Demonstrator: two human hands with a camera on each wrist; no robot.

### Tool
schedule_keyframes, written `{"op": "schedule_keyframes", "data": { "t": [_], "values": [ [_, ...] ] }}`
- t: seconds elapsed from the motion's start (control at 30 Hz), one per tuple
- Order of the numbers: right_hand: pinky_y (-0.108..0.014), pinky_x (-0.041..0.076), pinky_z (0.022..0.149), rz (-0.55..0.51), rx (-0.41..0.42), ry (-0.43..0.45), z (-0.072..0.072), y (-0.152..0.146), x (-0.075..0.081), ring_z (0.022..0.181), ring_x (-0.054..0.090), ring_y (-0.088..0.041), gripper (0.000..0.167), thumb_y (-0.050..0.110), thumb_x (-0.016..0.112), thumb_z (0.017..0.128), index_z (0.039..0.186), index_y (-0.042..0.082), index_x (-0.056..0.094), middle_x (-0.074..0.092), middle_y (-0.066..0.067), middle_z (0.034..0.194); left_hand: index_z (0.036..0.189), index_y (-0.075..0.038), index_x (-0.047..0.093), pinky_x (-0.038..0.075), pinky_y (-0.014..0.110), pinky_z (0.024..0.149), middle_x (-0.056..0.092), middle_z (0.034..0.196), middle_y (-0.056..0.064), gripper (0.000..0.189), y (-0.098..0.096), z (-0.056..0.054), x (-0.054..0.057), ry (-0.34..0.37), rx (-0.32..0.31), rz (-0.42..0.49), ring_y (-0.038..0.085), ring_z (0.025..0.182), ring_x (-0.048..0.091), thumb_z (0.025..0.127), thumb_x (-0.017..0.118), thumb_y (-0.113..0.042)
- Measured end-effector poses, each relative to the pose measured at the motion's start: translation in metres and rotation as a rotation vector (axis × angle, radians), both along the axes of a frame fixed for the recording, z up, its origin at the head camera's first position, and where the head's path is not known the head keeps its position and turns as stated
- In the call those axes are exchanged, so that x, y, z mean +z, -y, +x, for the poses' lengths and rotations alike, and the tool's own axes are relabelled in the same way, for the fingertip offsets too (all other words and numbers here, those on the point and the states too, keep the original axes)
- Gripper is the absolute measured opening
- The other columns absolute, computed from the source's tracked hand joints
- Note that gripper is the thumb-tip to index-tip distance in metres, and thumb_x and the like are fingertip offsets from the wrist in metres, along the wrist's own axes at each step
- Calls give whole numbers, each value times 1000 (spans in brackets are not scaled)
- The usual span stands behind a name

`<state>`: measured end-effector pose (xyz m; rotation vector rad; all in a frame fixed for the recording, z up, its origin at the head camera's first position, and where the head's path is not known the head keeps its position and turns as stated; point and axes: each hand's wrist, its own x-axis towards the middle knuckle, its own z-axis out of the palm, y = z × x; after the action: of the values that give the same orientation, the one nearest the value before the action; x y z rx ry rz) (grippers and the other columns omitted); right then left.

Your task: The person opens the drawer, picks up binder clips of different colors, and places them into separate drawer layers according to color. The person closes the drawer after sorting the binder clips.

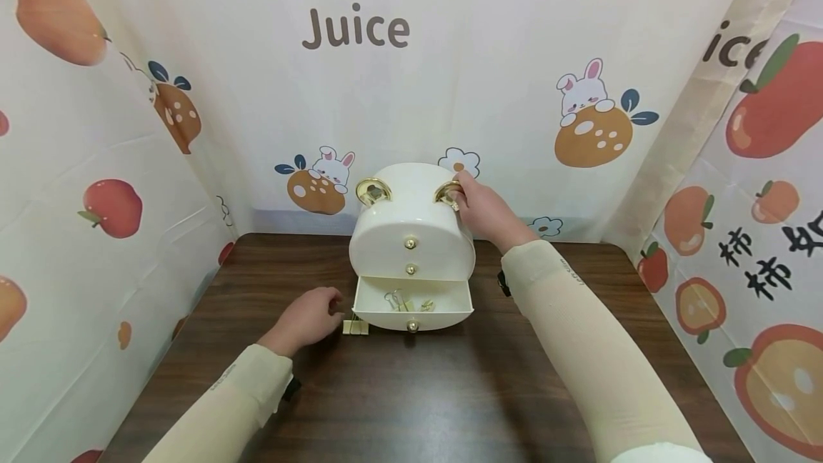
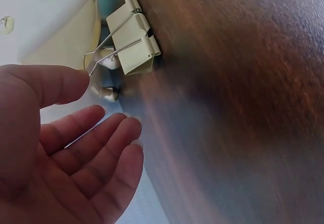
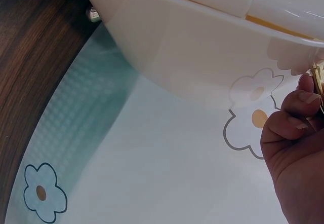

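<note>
A white rounded storage box with gold knobs and gold ring-shaped ears stands at the table's back; its lowest drawer is pulled out. Inside that drawer lie a few gold binder clips. My right hand grips the right gold ear, its fingers curled round it in the right wrist view. By the drawer's left corner a pale gold binder clip sits on the table. My left hand is beside it, fingers loosely bent and apart, thumb tip overlapping the clip's wire handle in the left wrist view.
The dark wood table carries the box near its back edge. Printed curtains with fruit and rabbits hang behind and on both sides. The left ear of the box is untouched.
</note>
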<state>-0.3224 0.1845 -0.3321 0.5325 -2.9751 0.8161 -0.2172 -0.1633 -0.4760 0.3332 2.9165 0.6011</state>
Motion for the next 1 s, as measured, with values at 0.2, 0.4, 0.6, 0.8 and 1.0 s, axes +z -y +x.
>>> {"op": "schedule_keyframes", "data": {
  "t": [0.2, 0.4, 0.6, 0.8, 1.0],
  "values": [
    [-50, 46, 87, 4, 6, 2, 0, -1, 0, 99, 60, -32, 25, 31, 38, 113, 131, 14, 40, 63, -18, 116, 121, -2, 69, 53, 51, 87, 69, 113, 11, 35, -4, 1, -5, 15, -9, -20, 29, 103, 66, 92, 75, -20],
    [-50, 46, 88, 1, 5, 6, 1, -1, 0, 100, 60, -33, 25, 31, 38, 113, 132, 14, 40, 63, -18, 118, 113, -4, 71, 53, 47, 79, 67, 98, 6, 26, -10, 1, -9, 31, -22, -31, 22, 87, 62, 91, 75, -17],
    [-49, 46, 88, 0, 7, 3, 0, 0, 0, 101, 60, -32, 26, 31, 38, 113, 131, 13, 40, 62, -17, 118, 103, -9, 71, 53, 43, 75, 65, 90, 0, 16, -14, 2, -14, 49, -19, -30, 17, 79, 59, 89, 74, -15],
    [-49, 46, 87, -2, 4, 6, 0, -1, 1, 101, 59, -32, 25, 31, 38, 113, 131, 13, 40, 62, -18, 120, 98, -11, 71, 54, 43, 75, 66, 88, -2, 10, -17, 4, -14, 31, -32, -35, 16, 78, 60, 90, 76, -15],
    [-49, 46, 87, -4, 5, 13, 0, -2, 0, 101, 60, -32, 26, 31, 38, 113, 133, 13, 40, 62, -17, 120, 83, -16, 66, 49, 39, 67, 59, 76, -5, 13, -18, 5, -16, 23, -76, -53, 15, 69, 54, 92, 74, -11]
  ]
}}
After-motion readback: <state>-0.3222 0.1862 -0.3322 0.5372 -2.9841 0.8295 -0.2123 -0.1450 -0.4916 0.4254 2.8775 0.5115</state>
